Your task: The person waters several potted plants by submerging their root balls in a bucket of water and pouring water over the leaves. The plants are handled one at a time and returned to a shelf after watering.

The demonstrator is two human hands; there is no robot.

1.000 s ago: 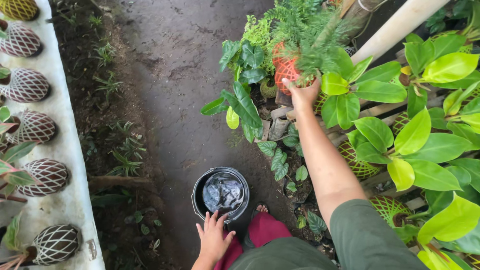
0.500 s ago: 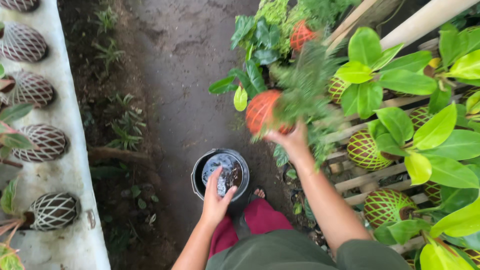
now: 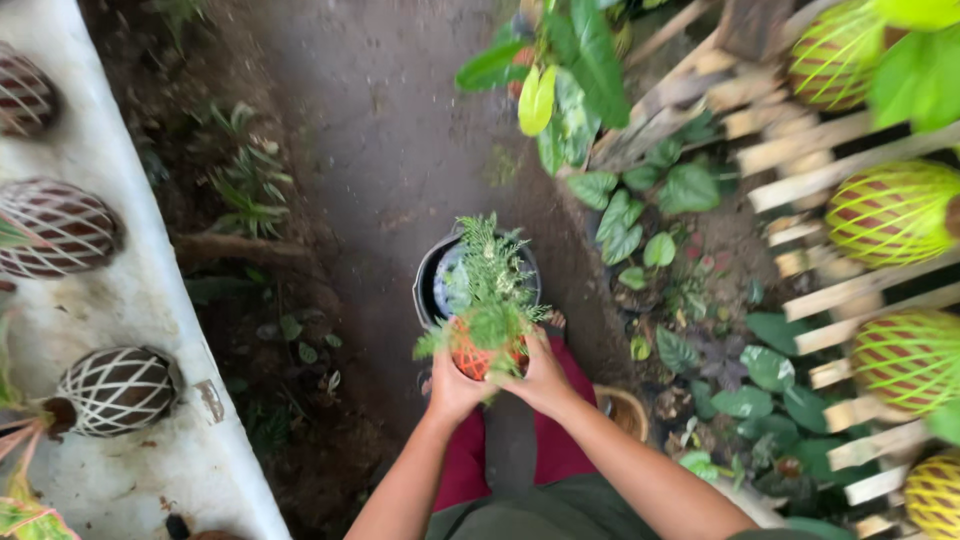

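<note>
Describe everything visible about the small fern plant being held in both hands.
The fern plant has feathery, finely cut green fronds rising upright from a round root ball wrapped in orange netting. The left hand and right hand cup that ball from either side, fingers pressed on the net. It is held just above and in front of a black bucket, over the dirt path. How the net is fastened cannot be seen.

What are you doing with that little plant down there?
A person crouching on a dirt garden path holds a small ferny green plant with an orange netted root ball in both hands. The left hand cups it from one side and the right hand from the other. The plant is just above a round black bucket that stands on the ground. Yellow-netted plant balls sit on wooden slats to the right, and white-netted brown ones sit on a white ledge to the left.
</note>
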